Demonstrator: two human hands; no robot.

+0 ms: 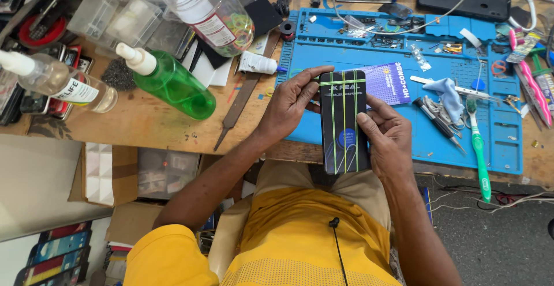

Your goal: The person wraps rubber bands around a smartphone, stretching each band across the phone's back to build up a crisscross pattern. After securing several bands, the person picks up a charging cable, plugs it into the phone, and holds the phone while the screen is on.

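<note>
Item: black phone-shaped slab (344,121), upright, bound by thin green rubber bands. Location: centre of view, over the near edge of the blue work mat (496,142).

Your left hand (288,104): clasps the slab's left edge from 9 o'clock, fingers curled over its top corner.

Your right hand (389,139): grips the right edge from 3 o'clock, thumb pressed on the face.

Surface, 10 o'clock: green spray bottle (173,81), lying tilted.

Surface, 4 o'clock: green toothbrush (478,150) on the mat.
</note>
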